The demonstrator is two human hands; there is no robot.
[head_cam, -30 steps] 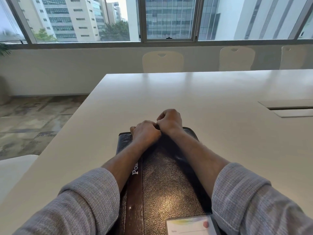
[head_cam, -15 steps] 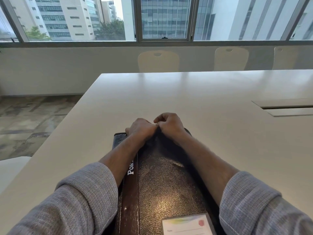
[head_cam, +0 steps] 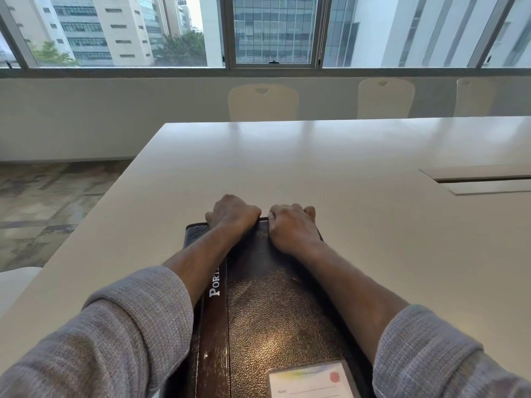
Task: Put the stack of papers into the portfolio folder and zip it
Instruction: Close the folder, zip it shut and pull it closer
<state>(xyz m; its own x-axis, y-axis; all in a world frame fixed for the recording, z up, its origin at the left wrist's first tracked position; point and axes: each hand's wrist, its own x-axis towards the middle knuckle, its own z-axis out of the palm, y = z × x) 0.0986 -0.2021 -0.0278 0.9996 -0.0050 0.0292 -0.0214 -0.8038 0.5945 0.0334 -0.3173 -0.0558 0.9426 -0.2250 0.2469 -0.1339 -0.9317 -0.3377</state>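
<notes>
The folder (head_cam: pixel 275 305) lay shut on the worktop (head_cam: pixel 359 156) straight in front of me, and I take everything from it. Just left of its spine band sat my left sleeve (head_cam: pixel 115 340). Up at the folder's far left corner my left hand (head_cam: pixel 234 212) pressed down, fingers (head_cam: pixel 211 219) curled over the edge; whether they pinched the fabric or only pinned it, I could not tell. Just right of that, apart from it along the same far edge, my right hand (head_cam: pixel 290 225) was closed tight with its fingers (head_cam: pixel 309 211) bent over the rim, most likely on the zip pull, though the pull itself was hidden. No papers showed outside the folder, so I judged them already inside and the zipping under way. To do it well, I reckoned the left hand should keep the corner flat and taut while the right drew the pull evenly toward the far right corner, slowing at the bend so the teeth would not snag. The name card (head_cam: pixel 311 382) lay at the folder's near right corner.
</notes>
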